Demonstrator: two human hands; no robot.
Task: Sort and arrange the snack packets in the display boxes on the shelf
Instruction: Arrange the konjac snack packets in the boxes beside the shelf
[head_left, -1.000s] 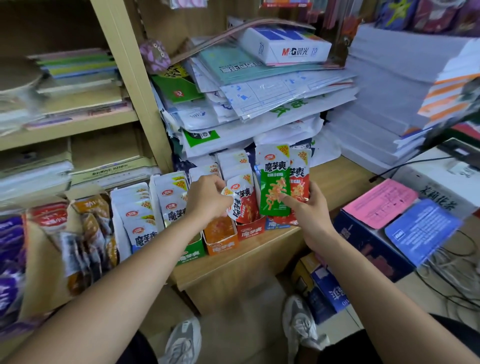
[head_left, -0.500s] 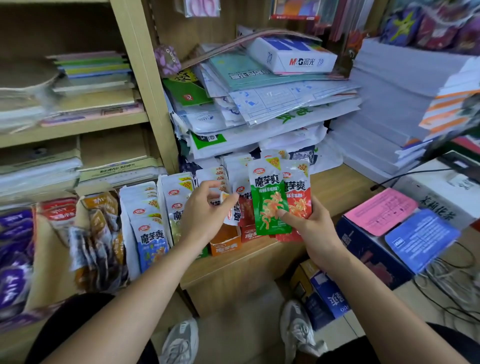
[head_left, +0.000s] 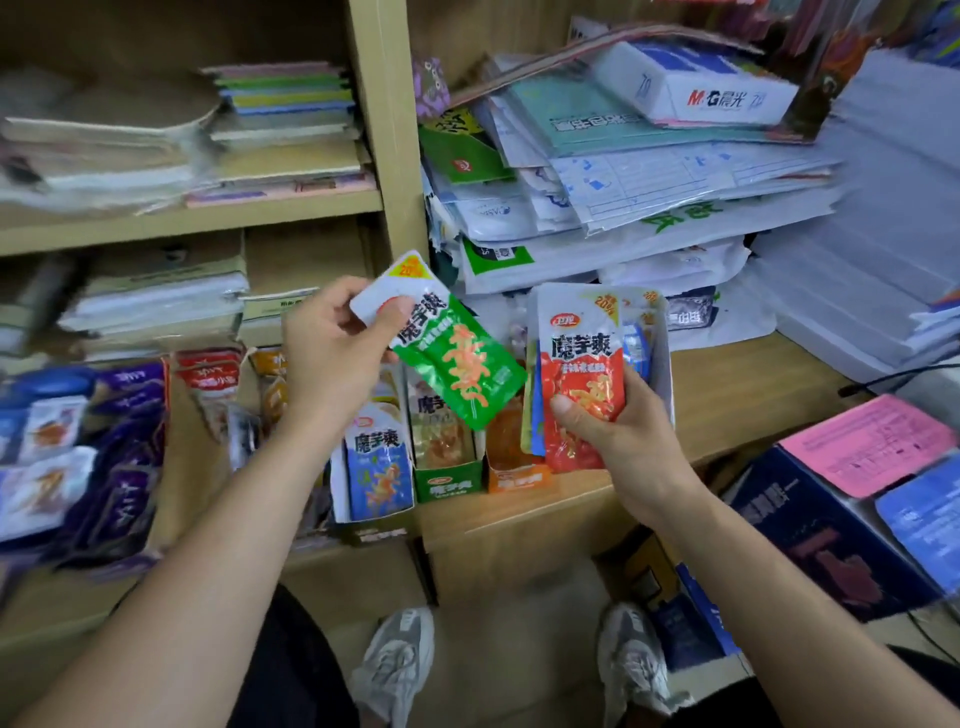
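1. The left hand (head_left: 332, 358) is pinching the green packet (head_left: 457, 358) by its white top corner, thumb on the front face; the grip is closed on that corner alone, and the packet is hanging tilted in the air above the row of display boxes.
2. The right hand (head_left: 618, 421) is clasping a small stack fronted by the red packet (head_left: 579, 379), thumb pressing its lower half, with more packets fanning out behind it; this grip is closed around the stack, held just above the shelf edge (head_left: 519, 512).
3. The green display box (head_left: 449, 480) is sitting below, between the blue box (head_left: 376, 480) and the orange box (head_left: 517, 475), and it looks like the matching home for the green packet.
4. To do this well, I would judge the packet should be turned upright before it goes down, so it is sliding in behind the packets already standing there, not crumpling them.
5. A corner pinch is letting the packet swing; lowering slowly and guiding the bottom edge in first should help.
6. The right hand should be keeping its stack clear of the boxes meanwhile.
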